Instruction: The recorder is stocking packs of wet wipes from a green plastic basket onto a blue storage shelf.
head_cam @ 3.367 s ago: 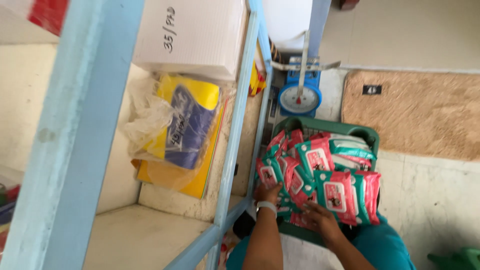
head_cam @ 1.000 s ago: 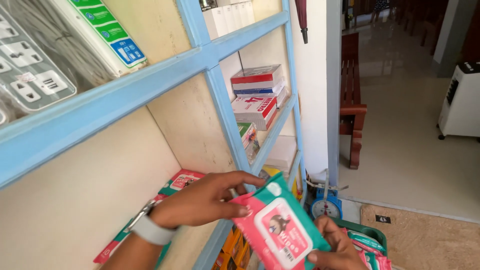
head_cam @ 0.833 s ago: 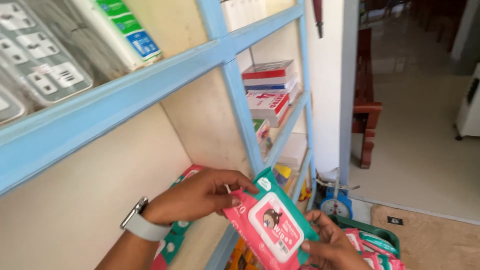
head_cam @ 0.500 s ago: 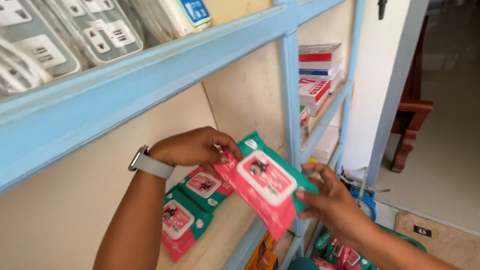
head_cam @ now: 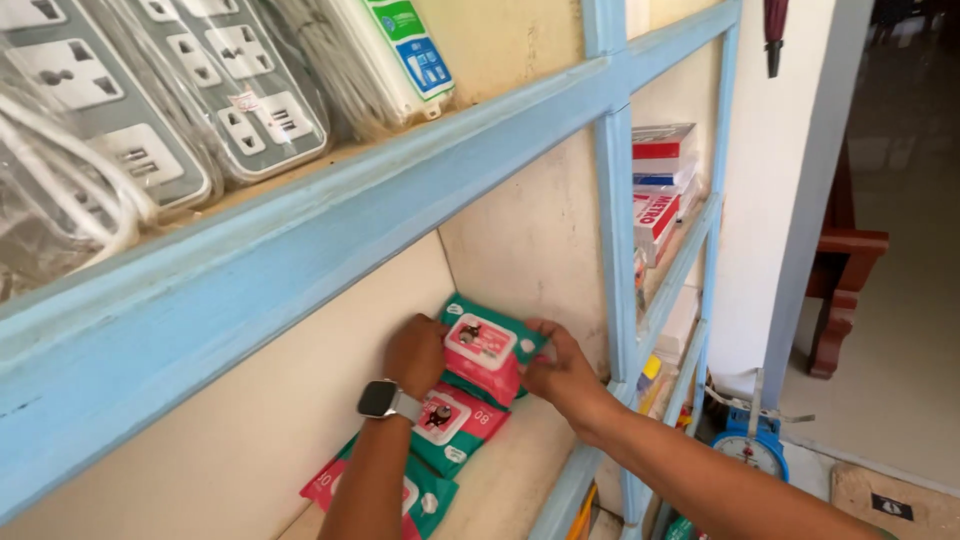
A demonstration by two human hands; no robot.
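A pink and green wipes pack (head_cam: pixel 487 350) stands against the back wall of a pale shelf compartment (head_cam: pixel 500 480), framed by the light blue shelf board (head_cam: pixel 330 240) above and a blue upright post (head_cam: pixel 618 220) on the right. The pack is a soft flat pouch, green at its edges, with a pink face and a white rounded label in the middle. Below it and to the left, a second wipes pack (head_cam: pixel 452 425) of the same colours leans on the shelf floor, and a third pack (head_cam: pixel 412 492) lies lower still, partly hidden by the forearm. The left hand (head_cam: pixel 415 352) grips the top pack's left edge, fingers curled closed around it, with a dark smartwatch (head_cam: pixel 382 399) on the wrist. The right hand (head_cam: pixel 562 368) grips the pack's right edge, fingers bent tight on the corner; how far the thumb reaches behind cannot be made out. On the shelf above, grey power strips (head_cam: pixel 160 110) in clear wrapping lie side by side with coiled white cords, and next to them a white box with a green and blue label (head_cam: pixel 405 45) leans outward. In the next compartment to the right, red, white and blue boxes (head_cam: pixel 660 185) are stacked flat. Low at the right, a blue weighing scale (head_cam: pixel 752 452) with a round white dial sits near the floor, and a dark wooden bench leg (head_cam: pixel 845 290) stands beyond a white wall.
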